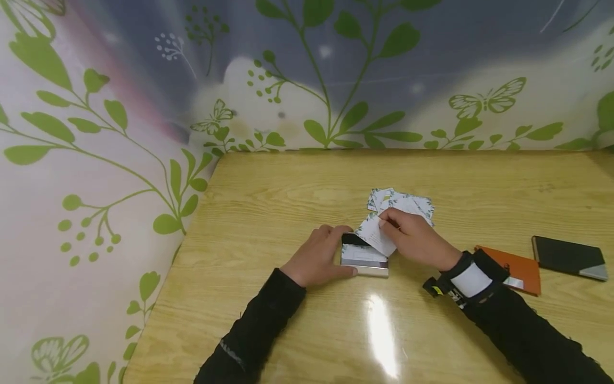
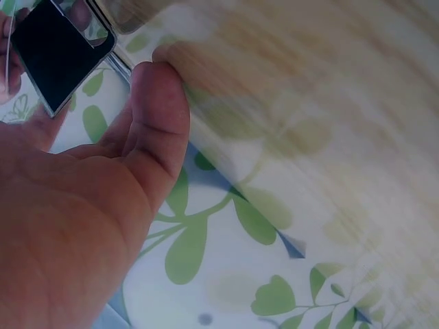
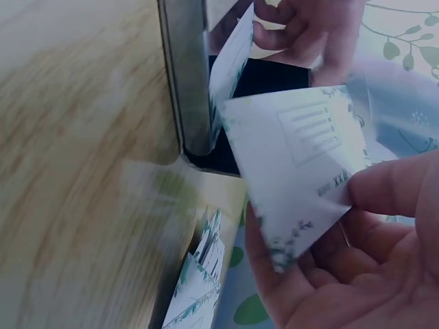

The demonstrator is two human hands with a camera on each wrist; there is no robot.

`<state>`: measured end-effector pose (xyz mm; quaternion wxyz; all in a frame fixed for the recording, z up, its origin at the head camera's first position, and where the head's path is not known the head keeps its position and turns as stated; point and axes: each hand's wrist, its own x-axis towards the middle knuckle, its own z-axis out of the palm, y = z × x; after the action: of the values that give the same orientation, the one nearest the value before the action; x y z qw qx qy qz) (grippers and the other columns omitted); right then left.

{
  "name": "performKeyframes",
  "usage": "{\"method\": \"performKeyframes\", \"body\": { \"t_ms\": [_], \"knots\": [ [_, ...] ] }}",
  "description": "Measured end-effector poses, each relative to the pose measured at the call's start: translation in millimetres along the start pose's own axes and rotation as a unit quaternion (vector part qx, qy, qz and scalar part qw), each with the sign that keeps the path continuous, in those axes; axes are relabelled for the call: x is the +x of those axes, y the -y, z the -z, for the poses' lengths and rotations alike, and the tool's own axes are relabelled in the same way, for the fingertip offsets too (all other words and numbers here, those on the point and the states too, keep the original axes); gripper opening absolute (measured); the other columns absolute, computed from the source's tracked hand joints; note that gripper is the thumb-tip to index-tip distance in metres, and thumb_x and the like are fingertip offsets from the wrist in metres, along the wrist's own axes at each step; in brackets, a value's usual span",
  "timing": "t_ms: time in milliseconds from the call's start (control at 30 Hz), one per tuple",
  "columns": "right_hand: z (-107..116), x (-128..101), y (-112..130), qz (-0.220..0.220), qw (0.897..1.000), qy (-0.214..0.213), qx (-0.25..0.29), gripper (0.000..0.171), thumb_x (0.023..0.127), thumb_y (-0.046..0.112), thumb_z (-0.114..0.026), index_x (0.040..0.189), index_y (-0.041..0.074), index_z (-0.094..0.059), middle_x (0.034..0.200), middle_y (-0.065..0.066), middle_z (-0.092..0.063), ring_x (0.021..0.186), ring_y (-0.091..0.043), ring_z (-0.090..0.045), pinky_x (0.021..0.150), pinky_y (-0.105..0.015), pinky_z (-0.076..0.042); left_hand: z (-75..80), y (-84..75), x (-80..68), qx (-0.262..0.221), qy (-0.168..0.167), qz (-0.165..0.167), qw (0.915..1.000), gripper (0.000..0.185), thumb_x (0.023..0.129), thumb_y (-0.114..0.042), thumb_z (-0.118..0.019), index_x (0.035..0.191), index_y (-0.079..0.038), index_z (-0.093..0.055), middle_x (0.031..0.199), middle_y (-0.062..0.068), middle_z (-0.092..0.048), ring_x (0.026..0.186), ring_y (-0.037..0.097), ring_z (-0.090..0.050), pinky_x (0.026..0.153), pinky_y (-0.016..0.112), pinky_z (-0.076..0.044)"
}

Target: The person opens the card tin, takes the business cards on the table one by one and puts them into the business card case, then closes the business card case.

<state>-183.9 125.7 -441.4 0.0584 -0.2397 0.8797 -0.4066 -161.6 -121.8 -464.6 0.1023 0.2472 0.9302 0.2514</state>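
Left hand (image 1: 318,255) grips open silver metal card case (image 1: 363,260); right hand (image 1: 414,238) pinches white leaf-printed card (image 1: 376,235) above it.

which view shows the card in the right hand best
The right wrist view: the card fills the frame, printed lines legible, pinched by the right hand. The head view shows it small; the left wrist view misses it.

The print on the card (image 3: 302,164) pinched by the right hand (image 1: 414,240) is too blurred to read. In the left wrist view the card case (image 2: 58,55) is cut off at the top left corner, and the left hand (image 2: 75,226) by the left and bottom edges. The loose cards (image 1: 405,204) behind the right hand are partly hidden by it, so their count cannot be told.
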Motion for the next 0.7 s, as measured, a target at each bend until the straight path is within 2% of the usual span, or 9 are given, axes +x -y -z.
{"method": "performKeyframes", "body": {
  "t_ms": [100,267,400,533,700],
  "knots": [
    [-3,0,-1,0.018,0.999,-0.02,-0.019,0.021,0.102,0.022,-0.045,0.103,0.01,-0.063,0.075,-0.001,-0.05,0.062,-0.013,-0.043,0.054,-0.027,-0.038,0.7,-0.1,-0.6,0.003,0.007,0.001,1.0,0.08,0.076,-0.051,-0.074,0.142,-0.028,-0.036,0.124,0.006,-0.045,0.11,0.019,-0.042,0.09,0.034,-0.041],
    [-8,1,6,0.094,0.991,-0.081,-0.055,0.018,0.099,0.018,-0.053,0.107,0.01,-0.068,0.09,0.002,-0.056,0.072,-0.012,-0.046,0.061,-0.028,-0.04,2.8,-0.7,0.2,0.003,0.013,0.005,0.9999,0.094,0.076,-0.055,-0.072,0.151,-0.023,-0.025,0.126,0.009,-0.043,0.111,0.019,-0.042,0.091,0.034,-0.041],
    [-13,5,14,0.14,0.985,-0.054,-0.088,0.018,0.095,0.014,-0.059,0.108,0.008,-0.07,0.094,0.001,-0.062,0.076,-0.011,-0.052,0.066,-0.03,-0.045,5.4,-0.5,1.5,0.0,0.019,0.016,0.9997,0.099,0.076,-0.057,-0.071,0.153,-0.025,-0.016,0.127,0.007,-0.042,0.112,0.017,-0.042,0.091,0.033,-0.042],
    [-22,10,17,0.14,0.978,-0.026,-0.15,0.017,0.093,0.013,-0.061,0.106,0.007,-0.071,0.093,0.0,-0.064,0.085,-0.013,-0.057,0.074,-0.032,-0.048,6.4,-0.8,1.0,-0.009,0.025,0.026,0.9993,0.101,0.076,-0.056,-0.072,0.154,-0.027,-0.014,0.129,0.008,-0.041,0.112,0.017,-0.041,0.091,0.032,-0.041],
    [-28,12,19,0.143,0.968,-0.03,-0.205,0.015,0.089,0.012,-0.067,0.102,0.008,-0.073,0.09,-0.001,-0.065,0.086,-0.017,-0.059,0.074,-0.033,-0.049,4.3,0.1,0.7,-0.009,0.026,0.024,0.9994,0.102,0.075,-0.059,-0.071,0.154,-0.027,-0.014,0.126,0.007,-0.042,0.106,0.016,-0.042,0.088,0.031,-0.042]
  ]
}}
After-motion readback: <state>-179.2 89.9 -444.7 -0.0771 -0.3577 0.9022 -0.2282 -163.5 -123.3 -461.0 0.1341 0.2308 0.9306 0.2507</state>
